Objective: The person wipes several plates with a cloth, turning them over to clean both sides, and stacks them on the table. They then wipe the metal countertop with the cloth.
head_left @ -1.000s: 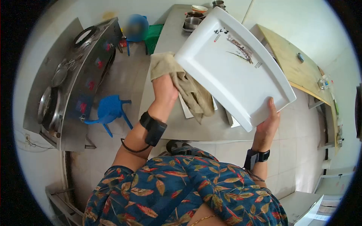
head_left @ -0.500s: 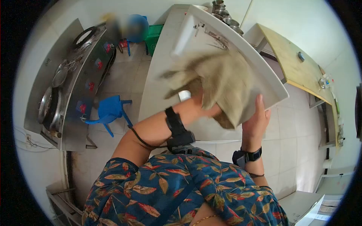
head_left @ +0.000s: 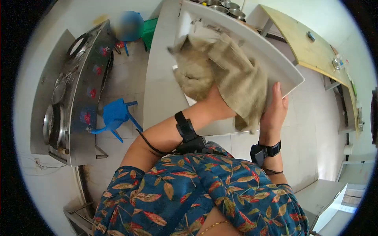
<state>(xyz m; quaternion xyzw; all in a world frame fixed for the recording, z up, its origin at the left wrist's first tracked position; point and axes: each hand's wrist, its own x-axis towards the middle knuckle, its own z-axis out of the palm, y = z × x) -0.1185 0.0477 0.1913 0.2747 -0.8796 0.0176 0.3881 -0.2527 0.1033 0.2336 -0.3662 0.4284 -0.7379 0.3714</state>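
Note:
A large white tray [head_left: 281, 65] is tilted above the pale table [head_left: 159, 74], with dark marks or bits inside its far end. My right hand [head_left: 273, 114] grips the tray's near right corner, thumb up along the wall. A beige-brown cloth [head_left: 240, 74], partly blurred, lies bunched and draped across the tray's inside and hangs over its near edge. My left hand [head_left: 220, 104] is at the cloth, wrist bent inward; folds cover its fingers. Part of a white edge shows under the cloth's left side.
Metal pots [head_left: 236, 15] stand beyond the tray. At left are a steel counter [head_left: 88, 86] with pans, a blue stool [head_left: 115, 114], and a green crate [head_left: 149, 32]. A wooden table [head_left: 295, 37] stands at right, and a white cabinet [head_left: 321, 196] at lower right.
The cloth has shifted and spread differently over the tray, and my left hand has moved slightly right with it. My right hand still grips the tray. The whole view has shifted a little.

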